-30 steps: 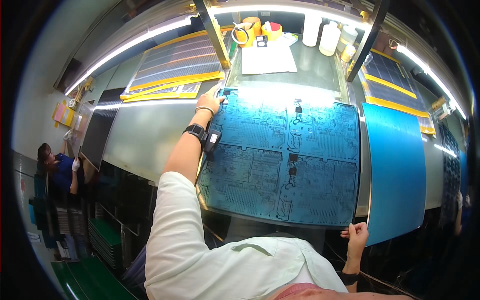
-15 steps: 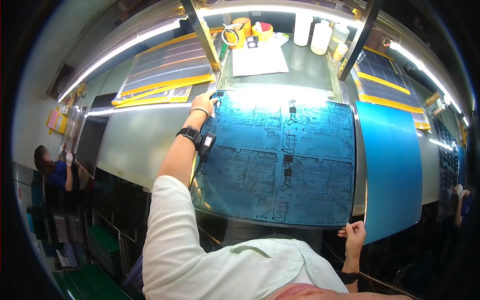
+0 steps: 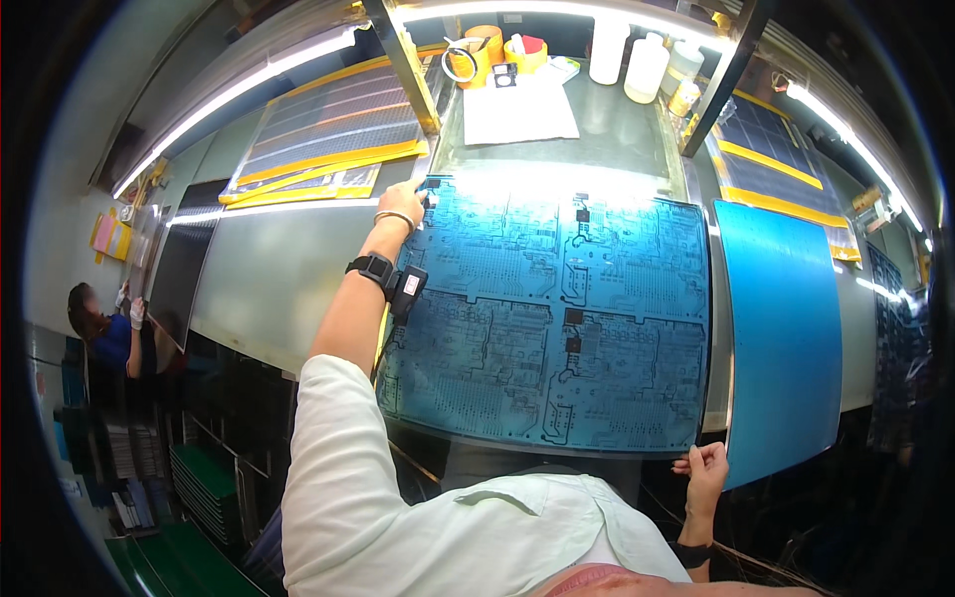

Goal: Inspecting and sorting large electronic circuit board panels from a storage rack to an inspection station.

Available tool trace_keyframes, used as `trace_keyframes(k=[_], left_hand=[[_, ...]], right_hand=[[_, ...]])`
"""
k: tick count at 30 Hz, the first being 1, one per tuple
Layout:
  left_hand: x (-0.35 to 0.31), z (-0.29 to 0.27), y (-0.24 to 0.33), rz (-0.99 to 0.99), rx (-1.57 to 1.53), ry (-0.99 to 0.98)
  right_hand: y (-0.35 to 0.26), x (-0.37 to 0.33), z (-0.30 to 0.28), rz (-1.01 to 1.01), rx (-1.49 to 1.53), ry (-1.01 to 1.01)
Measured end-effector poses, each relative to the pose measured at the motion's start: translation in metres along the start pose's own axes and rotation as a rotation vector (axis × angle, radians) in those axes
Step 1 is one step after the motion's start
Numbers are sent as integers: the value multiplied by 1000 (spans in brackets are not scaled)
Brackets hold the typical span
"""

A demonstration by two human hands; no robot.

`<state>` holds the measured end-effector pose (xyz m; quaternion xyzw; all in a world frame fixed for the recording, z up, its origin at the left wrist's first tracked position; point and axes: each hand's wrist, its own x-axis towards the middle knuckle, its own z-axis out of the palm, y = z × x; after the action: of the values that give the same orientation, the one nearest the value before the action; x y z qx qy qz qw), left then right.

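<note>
A large blue panel (image 3: 627, 383) with dark circuit patterns in several blocks lies in front of me on the bench. My left hand (image 3: 403, 202) reaches to its far left corner, fingers closed on the edge there; a bracelet and a dark wrist strap circle that arm. At the near right corner my right hand (image 3: 705, 466) pinches the panel's edge between thumb and fingers. A small dark device (image 3: 409, 287) sits at my left wrist, over the panel's left side. Bright lamp glare washes out the panel's far edge.
A plain blue sheet (image 3: 781, 328) lies at the right. White paper (image 3: 517, 111), orange tape rolls (image 3: 477, 68) and white bottles (image 3: 647, 68) stand at the back between metal posts (image 3: 403, 70). Yellow-edged films (image 3: 333, 129) lie back left. Another person (image 3: 109, 328) works at far left.
Both my hands stay at the same two corners of the panel. The view has shifted slightly, and another person's hand at the far right edge has gone out of sight.
</note>
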<state>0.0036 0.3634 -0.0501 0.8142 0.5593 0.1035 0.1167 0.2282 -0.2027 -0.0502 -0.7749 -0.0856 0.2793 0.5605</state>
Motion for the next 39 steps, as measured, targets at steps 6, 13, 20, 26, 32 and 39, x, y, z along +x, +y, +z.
trace_keyframes(k=[6,13,20,26,32,39], left_hand=[[-7,5,4,162,446,70],[-11,21,-7,193,513,109],[-10,21,-9,153,426,58],[-8,23,-10,187,431,81],[-9,26,-9,76,430,45],[-56,17,-21,-15,403,-3]], right_hand=[[-47,1,-3,-485,-896,-46],[-117,146,30,-1015,-1444,-485],[-161,290,99,-732,-1522,-357],[-170,300,100,-988,-1782,-350],[-145,288,97,-921,-1602,-263],[-71,86,6,-985,-1258,-402]])
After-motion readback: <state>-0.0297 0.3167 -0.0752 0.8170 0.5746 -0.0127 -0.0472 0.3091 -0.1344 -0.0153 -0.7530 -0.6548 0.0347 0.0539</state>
